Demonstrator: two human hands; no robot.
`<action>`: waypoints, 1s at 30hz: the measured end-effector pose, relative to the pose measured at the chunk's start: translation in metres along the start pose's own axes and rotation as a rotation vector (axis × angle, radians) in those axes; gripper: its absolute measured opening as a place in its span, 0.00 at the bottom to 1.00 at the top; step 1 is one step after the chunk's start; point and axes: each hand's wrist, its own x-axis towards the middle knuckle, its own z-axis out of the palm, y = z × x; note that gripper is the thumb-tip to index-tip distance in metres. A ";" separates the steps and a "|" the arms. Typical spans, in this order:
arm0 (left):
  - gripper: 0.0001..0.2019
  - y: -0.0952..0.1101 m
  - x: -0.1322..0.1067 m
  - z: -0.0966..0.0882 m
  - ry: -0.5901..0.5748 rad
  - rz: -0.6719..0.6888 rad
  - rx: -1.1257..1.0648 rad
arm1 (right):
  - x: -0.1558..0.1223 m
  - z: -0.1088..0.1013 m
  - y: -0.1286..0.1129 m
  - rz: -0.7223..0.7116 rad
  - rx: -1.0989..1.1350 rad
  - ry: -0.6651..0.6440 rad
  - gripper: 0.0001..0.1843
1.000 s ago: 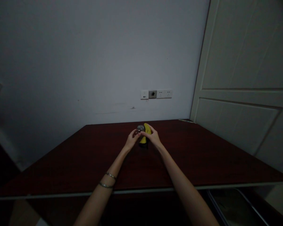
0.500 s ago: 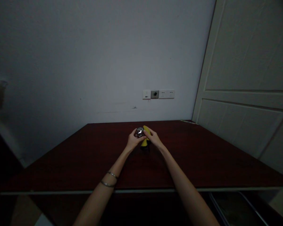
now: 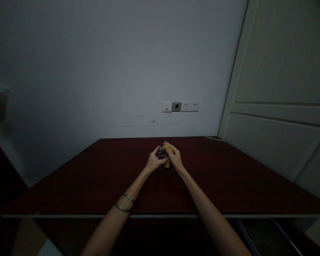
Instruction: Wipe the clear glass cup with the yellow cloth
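My left hand is closed around a shiny, rounded, glassy or metallic object, its fingers curled along the left side and thumb underneath. My right hand presses a yellow and dark cloth-like piece against the right side of that object. Both hands meet just above the middle of the dark red table. Dim light and the fingers hide much of both things, so their exact kinds cannot be made out.
Behind the table stands a pale wall with a row of sockets. A panelled white door borders the right side. The table's near edge runs under my forearms.
The shiny object has turned, and its bright reflection has gone. My right hand now covers more of the yellow piece, whose dark lower end shows less. Both hands sit slightly further right.
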 end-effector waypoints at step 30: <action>0.35 0.001 -0.002 -0.002 0.047 0.108 0.326 | -0.009 -0.002 -0.015 -0.236 -0.224 -0.201 0.08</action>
